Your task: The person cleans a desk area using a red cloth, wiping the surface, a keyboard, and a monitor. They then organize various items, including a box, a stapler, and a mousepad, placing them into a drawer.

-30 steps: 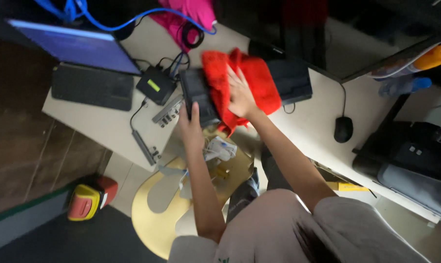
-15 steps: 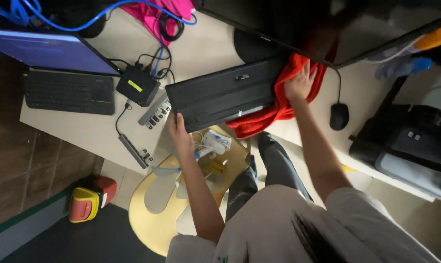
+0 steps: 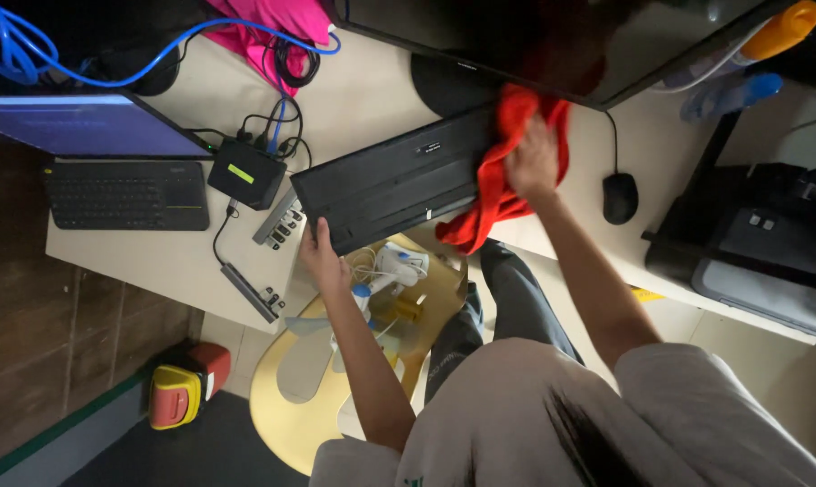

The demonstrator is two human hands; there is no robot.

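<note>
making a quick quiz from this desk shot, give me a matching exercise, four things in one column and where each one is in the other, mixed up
Things:
1. red cloth
2. black keyboard
3. mouse
4. laptop

Places:
A. far left of the desk, screen lit
B. under the right hand
C. lying alone right of the cloth
D. its near corner gripped by the left hand

Pairs: 1-B, 2-D, 3-C, 4-A

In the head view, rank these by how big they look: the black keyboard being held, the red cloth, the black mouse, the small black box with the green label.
1. black keyboard
2. red cloth
3. small black box
4. black mouse

All lie at about desk level, so nearness hardly skews this.
</note>
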